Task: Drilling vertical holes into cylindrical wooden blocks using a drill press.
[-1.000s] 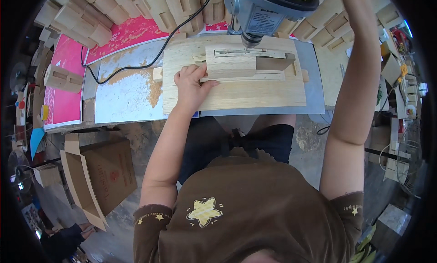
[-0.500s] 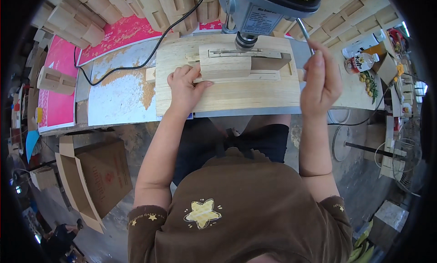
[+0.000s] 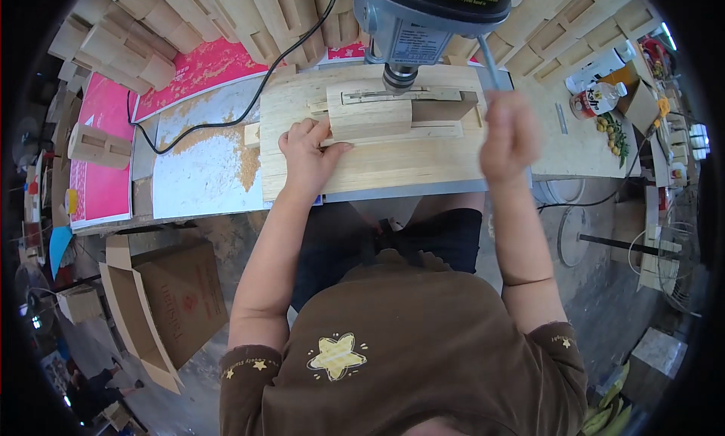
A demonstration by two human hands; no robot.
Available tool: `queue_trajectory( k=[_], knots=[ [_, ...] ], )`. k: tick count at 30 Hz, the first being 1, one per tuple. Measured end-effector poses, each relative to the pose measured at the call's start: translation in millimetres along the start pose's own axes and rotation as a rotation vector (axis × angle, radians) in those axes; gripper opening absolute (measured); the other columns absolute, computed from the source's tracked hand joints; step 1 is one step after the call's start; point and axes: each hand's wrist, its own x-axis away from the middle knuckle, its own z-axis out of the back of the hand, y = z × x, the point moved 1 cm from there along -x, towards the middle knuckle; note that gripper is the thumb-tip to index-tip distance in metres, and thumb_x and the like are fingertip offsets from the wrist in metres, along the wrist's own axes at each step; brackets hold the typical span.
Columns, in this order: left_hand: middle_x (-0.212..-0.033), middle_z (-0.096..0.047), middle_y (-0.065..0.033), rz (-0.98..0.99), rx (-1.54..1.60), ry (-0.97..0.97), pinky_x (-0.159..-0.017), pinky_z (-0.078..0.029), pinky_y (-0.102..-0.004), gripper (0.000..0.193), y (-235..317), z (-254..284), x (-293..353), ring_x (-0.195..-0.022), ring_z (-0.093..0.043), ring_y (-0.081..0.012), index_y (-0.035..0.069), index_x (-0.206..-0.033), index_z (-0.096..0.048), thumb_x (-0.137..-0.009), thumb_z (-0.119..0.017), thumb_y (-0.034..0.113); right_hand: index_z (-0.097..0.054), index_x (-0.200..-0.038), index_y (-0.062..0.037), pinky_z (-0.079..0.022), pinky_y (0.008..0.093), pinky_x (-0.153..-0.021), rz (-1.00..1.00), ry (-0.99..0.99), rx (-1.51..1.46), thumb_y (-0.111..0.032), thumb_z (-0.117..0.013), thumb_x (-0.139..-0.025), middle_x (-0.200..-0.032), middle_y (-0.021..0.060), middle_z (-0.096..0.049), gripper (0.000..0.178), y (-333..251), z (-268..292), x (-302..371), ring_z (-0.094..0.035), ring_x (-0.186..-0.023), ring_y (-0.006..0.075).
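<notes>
"Left hand (image 3: 303, 163) first: where is it?"

"Upper centre of the frame, a little left of the middle, at the left end of a pale wooden block (image 3: 370, 120). Its fingers are bent and close together against that end, and the thumb stands apart from them, pointing right. Whether it pinches the block or only presses on it, I cannot tell."

"And the block itself?"

"It lies in the upper centre on a broad wooden board (image 3: 377, 172), with a long, narrow slot in its top. Right over that slot is the chuck (image 3: 400, 80) of a grey-blue drill press (image 3: 423, 32). I can't make out whether a bit touches the wood."

"What about the right hand (image 3: 510, 138)?"

"Right of the board's middle, blurred, closed in a fist around the lower end of a metal lever (image 3: 487, 62) that slants down from the press."

"What else is around?"

"More wooden pieces (image 3: 291, 21) crowd along the top edge of the frame, and a slotted one (image 3: 98, 145) lies on pink sheeting (image 3: 102, 183) at upper left. A black cable (image 3: 219, 123) curves over sawdust (image 3: 249, 168) nearby. At upper right, a bottle (image 3: 593, 101) is on the surface (image 3: 563, 157), close to some leafy sprigs (image 3: 613, 138). An open cardboard box (image 3: 177, 300) is at lower left, on the floor."
</notes>
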Motion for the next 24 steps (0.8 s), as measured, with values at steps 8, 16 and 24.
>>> queue_trajectory(
  k=[8, 16, 24],
  knots=[
    [-0.080, -0.053, 0.0010, -0.004, 0.006, 0.001, -0.083, -0.028, -0.0389, 0.053, 34.0, -27.9, -7.7, -0.086, -0.050, -0.0201, 0.017, -0.111, -0.064, -0.061, -0.079, 0.026, -0.061, -0.086, 0.0084, -0.044, 0.0311, -0.062, -0.251, -0.201, 0.245, -0.022, -0.046, -0.090, -0.071, 0.0158, -0.060, 0.034, 11.4, -14.6, -172.4, -0.057, -0.068, 0.0190],
    [-0.080, -0.052, -0.0005, -0.015, 0.001, -0.007, -0.084, -0.027, -0.0408, 0.052, 30.9, -27.3, -4.0, -0.086, -0.049, -0.0209, 0.017, -0.112, -0.063, -0.062, -0.078, 0.027, -0.063, -0.082, 0.0036, -0.038, 0.0248, -0.057, -0.316, -0.252, 0.103, -0.022, -0.050, -0.090, -0.064, 0.0061, -0.054, 0.029, -19.6, 23.7, -136.8, -0.050, -0.063, 0.0099],
    [-0.079, -0.053, -0.0003, 0.000, 0.013, -0.019, -0.084, -0.028, -0.0405, 0.052, 27.0, -17.4, -8.9, -0.083, -0.050, -0.0215, 0.016, -0.109, -0.064, -0.061, -0.079, 0.028, -0.062, -0.076, 0.0002, -0.034, 0.0272, -0.047, -0.323, -0.020, -0.136, -0.004, -0.057, -0.084, -0.056, 0.0046, -0.048, 0.011, -29.9, 3.2, -20.4, -0.043, -0.049, 0.0126]
  ],
)
